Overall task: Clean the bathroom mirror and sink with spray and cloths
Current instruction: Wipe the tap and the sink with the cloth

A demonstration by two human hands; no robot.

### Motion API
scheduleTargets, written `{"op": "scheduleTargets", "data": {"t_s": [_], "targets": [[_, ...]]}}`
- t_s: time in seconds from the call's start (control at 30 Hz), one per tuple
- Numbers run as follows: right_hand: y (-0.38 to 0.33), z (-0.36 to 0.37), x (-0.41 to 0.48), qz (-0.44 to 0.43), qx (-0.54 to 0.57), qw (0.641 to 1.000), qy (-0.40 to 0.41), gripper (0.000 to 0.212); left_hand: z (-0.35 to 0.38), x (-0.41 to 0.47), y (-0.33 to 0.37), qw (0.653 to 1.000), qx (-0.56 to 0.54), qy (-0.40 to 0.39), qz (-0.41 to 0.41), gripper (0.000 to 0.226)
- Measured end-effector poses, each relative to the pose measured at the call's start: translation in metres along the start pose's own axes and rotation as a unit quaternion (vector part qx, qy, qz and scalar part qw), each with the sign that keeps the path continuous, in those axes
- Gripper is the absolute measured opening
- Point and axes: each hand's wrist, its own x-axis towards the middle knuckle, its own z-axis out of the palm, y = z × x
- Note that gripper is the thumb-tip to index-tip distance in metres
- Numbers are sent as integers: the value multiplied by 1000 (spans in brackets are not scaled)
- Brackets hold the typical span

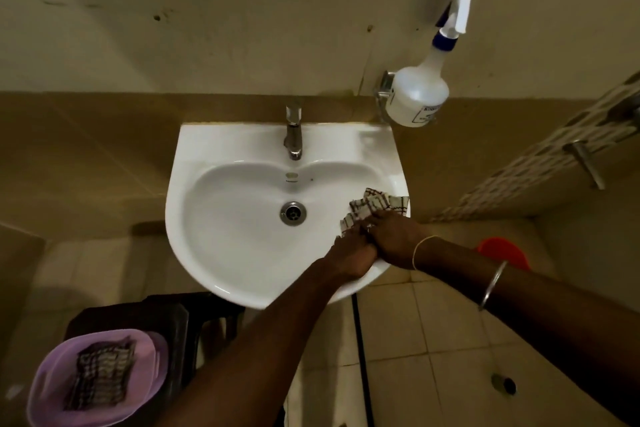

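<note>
Fingers (pixel 371 219) of left hand (pixel 349 255) and right hand (pixel 394 240) round cloth (pixel 375 201) at sink (pixel 239 239)

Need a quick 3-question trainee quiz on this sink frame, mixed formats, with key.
1. True or false: the spray bottle stands in the sink.
2. Where do the left hand and right hand hold the cloth? A) left rim B) right rim C) over the drain
3. Fill in: a second cloth lies in a purple ____.
Key: 1 false, it sits in a wall holder; 2 B; 3 basin.
</note>
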Motion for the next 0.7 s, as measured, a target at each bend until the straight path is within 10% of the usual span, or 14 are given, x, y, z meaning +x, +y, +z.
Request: {"op": "scheduleTargets", "data": {"t_s": [0.4,0.7], "targets": [[19,9,81,-5,-70,998,8,94,-14,66,-50,985,142,72,-60,74],[-44,24,122,-21,55,997,50,90,-36,34,-128,964,241,93,-69,79]]}}
